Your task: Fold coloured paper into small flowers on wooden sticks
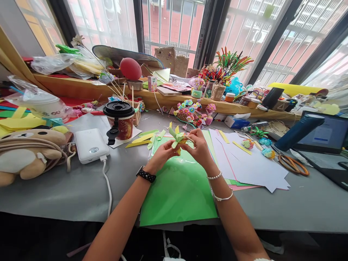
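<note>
Between my two hands is a folded paper piece in light green and yellow, with pointed strips sticking out. My left hand grips it from the left, and the fingers of my right hand pinch it from the right. Fingers hide part of its lower side. Both hands are above a green sheet in a clear sleeve. Just beyond my left hand lie yellow and green paper strips.
To the left stand a lidded coffee cup, a white power bank with a cable and a plush bear. White paper sheets, scissors and a laptop lie right. A cluttered ledge runs behind.
</note>
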{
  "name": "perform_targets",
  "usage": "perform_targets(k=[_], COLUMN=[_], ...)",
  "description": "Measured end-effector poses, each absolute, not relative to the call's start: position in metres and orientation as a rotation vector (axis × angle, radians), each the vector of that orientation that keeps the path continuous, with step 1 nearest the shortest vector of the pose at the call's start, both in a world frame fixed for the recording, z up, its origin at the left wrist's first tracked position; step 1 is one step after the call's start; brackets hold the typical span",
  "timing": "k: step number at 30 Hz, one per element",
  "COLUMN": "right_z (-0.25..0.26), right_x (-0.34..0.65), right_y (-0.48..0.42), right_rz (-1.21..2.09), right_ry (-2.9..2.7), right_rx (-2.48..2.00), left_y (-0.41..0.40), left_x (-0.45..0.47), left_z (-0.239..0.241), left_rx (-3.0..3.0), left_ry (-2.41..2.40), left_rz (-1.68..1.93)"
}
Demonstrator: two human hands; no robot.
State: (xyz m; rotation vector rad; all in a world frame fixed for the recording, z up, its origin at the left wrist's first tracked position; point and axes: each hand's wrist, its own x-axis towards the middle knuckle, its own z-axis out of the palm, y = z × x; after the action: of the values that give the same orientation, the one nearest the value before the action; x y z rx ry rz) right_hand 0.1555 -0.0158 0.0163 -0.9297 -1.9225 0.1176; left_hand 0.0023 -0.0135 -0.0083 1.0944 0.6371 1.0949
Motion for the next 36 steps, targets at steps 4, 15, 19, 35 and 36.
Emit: perform_targets(k=[4,15,19,35,36], right_z=[0.016,0.016,0.016,0.017,0.017], right_x=[0.157,0.155,0.153,0.164,0.165], right_y=[-0.013,-0.018,-0.018,-0.014,-0.014], right_rz=[0.125,0.079,0.004,0.064,0.030], right_ry=[-1.934,-2.008,-2.013,-1.986,-2.001], right_rx=[-0.957,-1.046,-1.061,-0.924,-0.954], left_y=[-0.014,-0.013,-0.013,-0.009,-0.010], left_x=[0.003,0.002,0.002,-0.001,-0.002], left_z=[-0.008,-0.010,-0.009,-0.015,-0.015], left_rx=[1.109,1.179,1.183,1.470,1.550], left_ry=[0.656,0.643,0.646,0.759,0.792], left_rz=[1.086,1.099,1.120,1.264,1.289])
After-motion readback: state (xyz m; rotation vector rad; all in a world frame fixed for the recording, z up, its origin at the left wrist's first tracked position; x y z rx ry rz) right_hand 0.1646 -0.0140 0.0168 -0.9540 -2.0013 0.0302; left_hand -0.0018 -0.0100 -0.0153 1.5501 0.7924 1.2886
